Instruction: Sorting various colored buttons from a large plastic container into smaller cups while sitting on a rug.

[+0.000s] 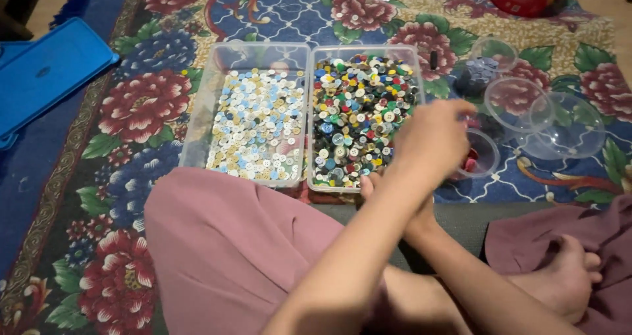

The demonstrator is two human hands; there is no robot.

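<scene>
At the far left, a blue plastic lid (46,72) was seen lying flat on the floor, beside a floral carpet (141,104) on which everything else was set. Next came a clear rectangular tray of pale buttons (253,121), white, cream and light blue, with its long axis running away from the person. Touching its right wall stood a second clear tray of mixed coloured buttons (359,111), laid parallel to the first, long axis likewise pointing away.

Both hands were held at the near right corner of that coloured tray. The arms were crossed. The left hand (378,185) was mostly hidden beneath the other forearm; only fingertips showed at the tray's near rim, and whether it was open or closed could not be told. The right hand (433,137) was raised just over the tray's right edge, fingers curled downward as if pinched, but no button could be made out between them.

Just right of that hand, a small round clear bowl with red buttons (475,157) was partly covered by it, so the right hand lay nearer to it. Farther right, empty clear bowls (546,114) and a bowl of dark blue buttons (477,75) were grouped together.
</scene>
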